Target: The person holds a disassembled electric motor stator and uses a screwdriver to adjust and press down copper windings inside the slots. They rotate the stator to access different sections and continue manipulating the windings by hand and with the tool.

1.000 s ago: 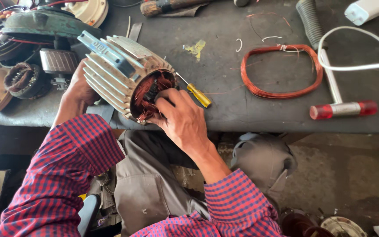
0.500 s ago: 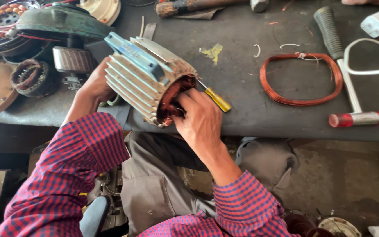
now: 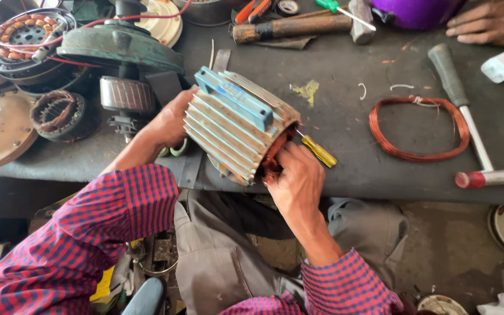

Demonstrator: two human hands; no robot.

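Grey workbench (image 3: 345, 128), cluttered w/ parts: a finned blue-grey motor housing (image 3: 234, 131) sits tilted at the near edge, open end toward the person. Vs. a sec ago it's shifted right & swung round. Left hand (image 3: 170, 119) cups the housing's far side, fingers spread; right hand (image 3: 298, 178) at the copper-wound mouth, fingers curled in, grip hidden. Yellow-handled screwdriver (image 3: 319, 151) lies just right of the housing; copper wire coil (image 3: 418, 128) further right; hammer (image 3: 293, 26) beyond. Repositioning suggests winding work continues.

Left hand (image 3: 170, 123) was palm-in, fingers spread, forearm angled up from lower left. Right hand (image 3: 297, 178) was curled, fingertips tucked inward, wrist bent. Both arms in checked sleeves, elbows low.
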